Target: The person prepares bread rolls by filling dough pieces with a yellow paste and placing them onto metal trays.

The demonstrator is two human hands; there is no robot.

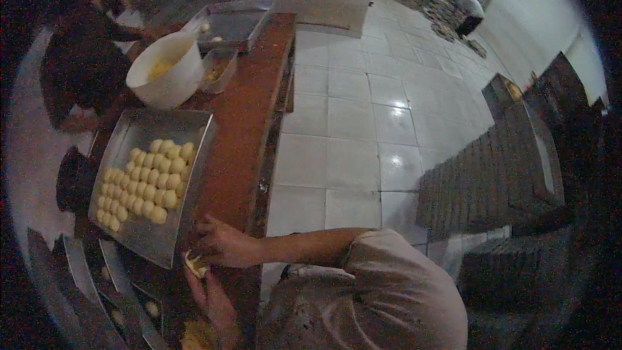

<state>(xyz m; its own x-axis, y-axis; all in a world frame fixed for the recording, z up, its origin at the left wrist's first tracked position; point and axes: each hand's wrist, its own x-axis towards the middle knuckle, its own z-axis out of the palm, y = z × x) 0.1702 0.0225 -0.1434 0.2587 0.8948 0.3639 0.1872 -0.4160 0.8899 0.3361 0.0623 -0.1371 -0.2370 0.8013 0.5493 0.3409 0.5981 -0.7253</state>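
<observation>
At the table's near edge, my left hand (216, 303) is closed around a small piece of pale dough (196, 264). My right hand (228, 244) reaches in from the right, its bent fingers pinching at the top of the same piece. The image is dim and grainy, so the exact fingertip contact is hard to make out. Just beyond my hands lies a metal tray (136, 244) bearing rows of round, pale yellow dough balls (148, 178). A yellow crumbly mass (201, 336) shows beside my left forearm at the lower edge.
Farther along the brown table (233, 136) stand a white bucket (175, 84) with yellow contents, a clear container (220, 68) and another metal tray (243, 23). Another person (84, 71) is at the left. Metal trays (123, 279) sit lower left; stacked trays (492, 181) stand right.
</observation>
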